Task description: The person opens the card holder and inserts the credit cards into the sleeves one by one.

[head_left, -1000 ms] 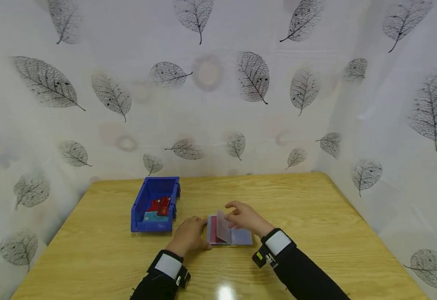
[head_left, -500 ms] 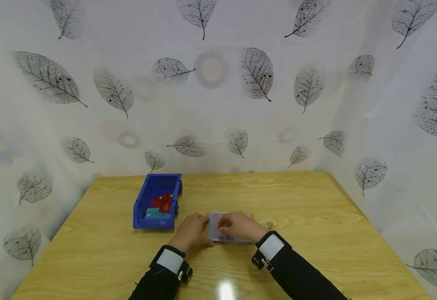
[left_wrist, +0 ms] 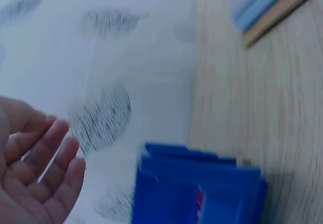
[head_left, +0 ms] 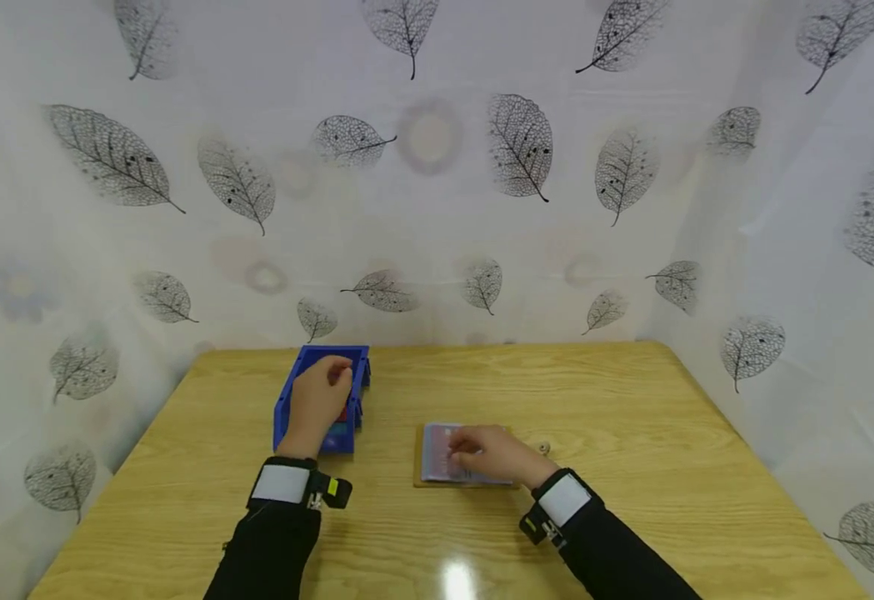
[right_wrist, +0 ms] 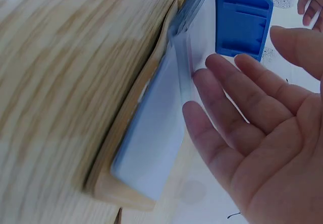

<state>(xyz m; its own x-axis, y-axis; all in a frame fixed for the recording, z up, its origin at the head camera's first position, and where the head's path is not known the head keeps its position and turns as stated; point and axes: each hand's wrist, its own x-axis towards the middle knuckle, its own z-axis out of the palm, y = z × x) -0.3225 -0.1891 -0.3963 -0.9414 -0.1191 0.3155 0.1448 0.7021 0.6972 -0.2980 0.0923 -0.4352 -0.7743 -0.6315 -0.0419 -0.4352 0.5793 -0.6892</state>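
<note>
An open card holder (head_left: pixel 437 457) with a tan cover and clear plastic sleeves lies at the middle of the table. My right hand (head_left: pixel 495 452) is over it, its fingers lightly bent and touching a raised sleeve (right_wrist: pixel 182 75) in the right wrist view. That thumb stands apart from the fingers. My left hand (head_left: pixel 318 408) hovers above the blue bin (head_left: pixel 281 425), fingers loosely bent; nothing shows between them in the left wrist view. A little red and teal of the cards (head_left: pixel 339 428) shows in the bin; my left hand hides most of them.
The wooden table (head_left: pixel 631 417) ends at a pale curtain (head_left: pixel 437 217) printed with leaves. A small round snap (head_left: pixel 544 448) shows just right of my right hand, by the card holder.
My left hand has left the card holder's left edge and moved left and away to above the blue bin. My right hand first turned a sleeve leftward, then stayed over the card holder.
</note>
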